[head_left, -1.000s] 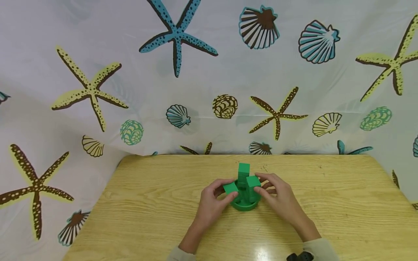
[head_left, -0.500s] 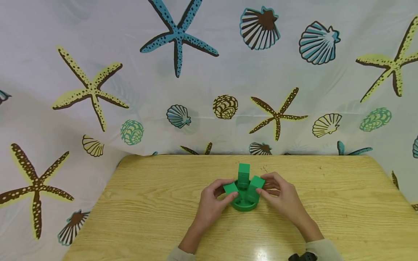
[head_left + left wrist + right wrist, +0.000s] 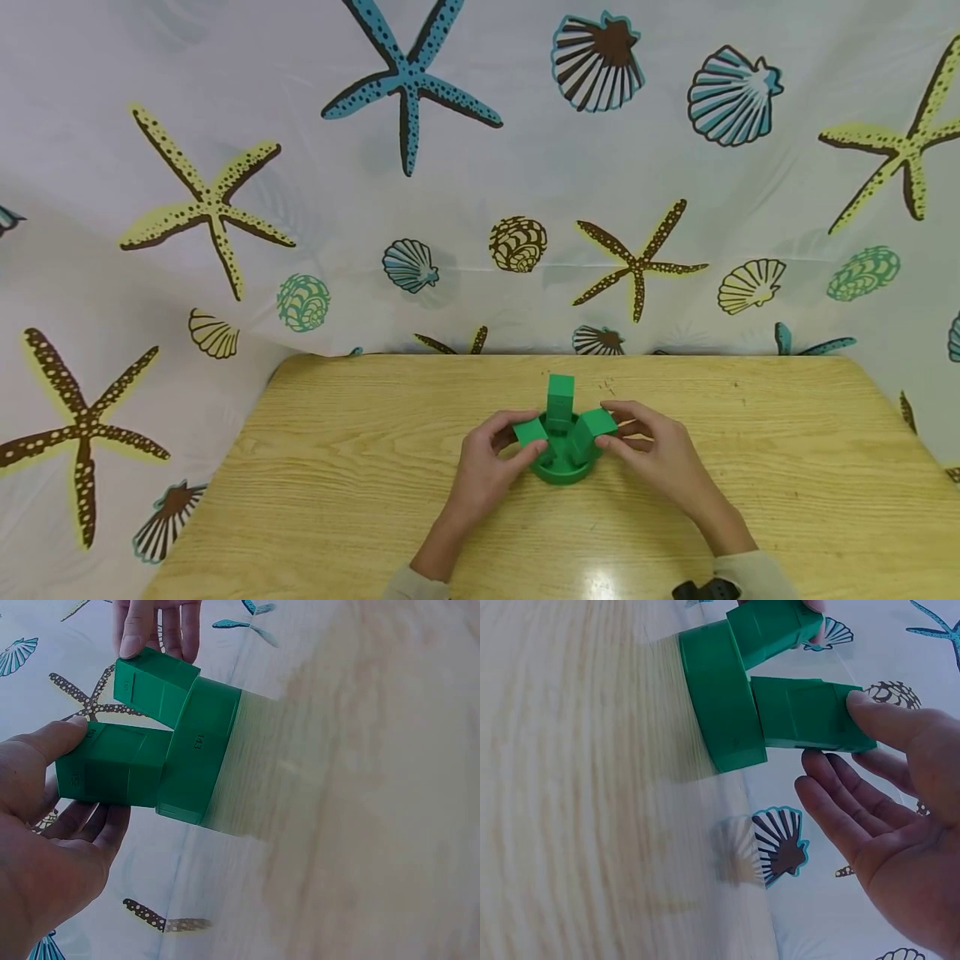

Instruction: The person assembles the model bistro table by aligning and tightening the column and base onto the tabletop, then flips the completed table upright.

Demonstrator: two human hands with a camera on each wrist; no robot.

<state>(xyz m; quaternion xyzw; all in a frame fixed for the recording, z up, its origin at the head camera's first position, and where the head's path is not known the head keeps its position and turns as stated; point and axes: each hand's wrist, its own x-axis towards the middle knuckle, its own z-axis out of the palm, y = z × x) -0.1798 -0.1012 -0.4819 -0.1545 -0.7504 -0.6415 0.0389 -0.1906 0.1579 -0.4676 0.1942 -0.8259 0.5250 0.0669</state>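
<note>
A round green base [image 3: 561, 477] sits on the table with three green blocks standing up from it. My left hand [image 3: 480, 471] pinches the left block [image 3: 531, 432] between thumb and fingers near its top. On the other side, my right hand [image 3: 660, 454] holds the top of the right block [image 3: 597, 423], which leans outward from the base. The rear block [image 3: 560, 392] stands upright with neither hand on it. In the right wrist view, the thumb lies on the right block [image 3: 810, 712] and fingers touch it from beneath. Lower ends of the blocks are inside the base's rim.
The wooden table [image 3: 360, 467] spreads out around the base on all sides. Behind it hangs a white cloth [image 3: 480, 192] printed with starfish and shells.
My right hand has moved to the right, and the right block has tilted outward with it. The left hand, left block and rear block look unmoved.
</note>
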